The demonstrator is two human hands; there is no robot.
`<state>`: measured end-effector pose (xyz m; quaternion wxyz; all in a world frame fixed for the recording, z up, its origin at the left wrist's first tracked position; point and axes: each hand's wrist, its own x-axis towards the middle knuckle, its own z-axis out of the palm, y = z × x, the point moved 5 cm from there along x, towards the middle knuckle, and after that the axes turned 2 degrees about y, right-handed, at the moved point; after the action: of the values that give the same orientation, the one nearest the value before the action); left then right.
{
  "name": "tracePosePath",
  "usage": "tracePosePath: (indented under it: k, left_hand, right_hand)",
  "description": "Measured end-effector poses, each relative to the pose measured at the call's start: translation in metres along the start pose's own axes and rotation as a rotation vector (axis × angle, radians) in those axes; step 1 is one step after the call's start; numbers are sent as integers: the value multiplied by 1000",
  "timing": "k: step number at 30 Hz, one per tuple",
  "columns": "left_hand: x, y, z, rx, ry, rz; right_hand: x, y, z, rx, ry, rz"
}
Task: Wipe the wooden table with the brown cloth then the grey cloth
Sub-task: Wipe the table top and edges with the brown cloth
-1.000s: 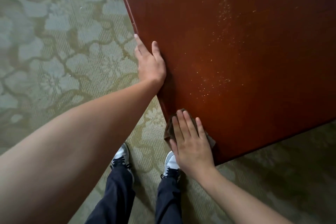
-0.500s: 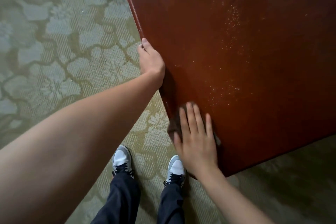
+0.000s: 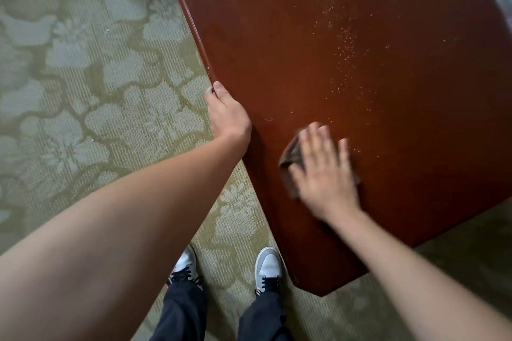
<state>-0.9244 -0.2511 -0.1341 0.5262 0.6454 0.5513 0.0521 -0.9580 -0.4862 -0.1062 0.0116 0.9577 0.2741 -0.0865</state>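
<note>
Stage one under way: right hand (image 3: pixel 324 171) presses spread fingers (image 3: pixel 313 137) flat on the brown cloth (image 3: pixel 291 155) on the wooden counter (image 3: pixel 277 22), left hand (image 3: pixel 227 116) gripping its edge; crumbs (image 3: pixel 340 44) lie beyond the fingertips, so the next stroke should likely push forward through them.

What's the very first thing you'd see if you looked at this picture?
The shiny reddish-brown wooden table fills the upper right, with pale crumbs sprinkled across its middle. Near its close corner, the right hand presses flat on a crumpled brown cloth and looks blurry, while the left hand holds the table's left edge.
</note>
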Motion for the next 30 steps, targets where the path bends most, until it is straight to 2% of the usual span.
tracePosePath:
  k: [4, 6, 8, 9, 11, 14, 16, 20, 22, 27, 30]
  left_hand:
    - [-2, 1, 2, 102, 54, 9]
    - [-3, 3, 1, 170, 90, 23]
    - [-7, 9, 0, 236, 117, 82]
    - [-12, 13, -1, 272, 126, 133]
    - [-22, 21, 0, 387, 151, 283]
    - [-46, 25, 14, 696, 177, 433]
    - [-70, 23, 32, 826, 174, 490]
    - [-130, 28, 82, 838, 30, 767]
    - [-157, 27, 110, 847, -39, 843]
    - [-189, 3, 148, 1043, -109, 841]
    - [-187, 4, 149, 1095, -103, 833]
  right_hand:
    - [33, 122, -17, 0, -109, 337]
    - [42, 143, -20, 17, -110, 428]
    - [46, 135, -21, 21, -100, 433]
    - [44, 125, -22, 23, -104, 384]
    - [31, 96, -19, 3, -110, 168]
    - [3, 59, -12, 25, -102, -113]
    - [-9, 56, -9, 42, -81, -202]
    - [-7, 112, -10, -32, -46, -311]
    - [7, 166, -11, -65, -34, -220]
    - [52, 326, -24, -14, -116, 242]
    - [59, 353, -28, 13, -146, 393]
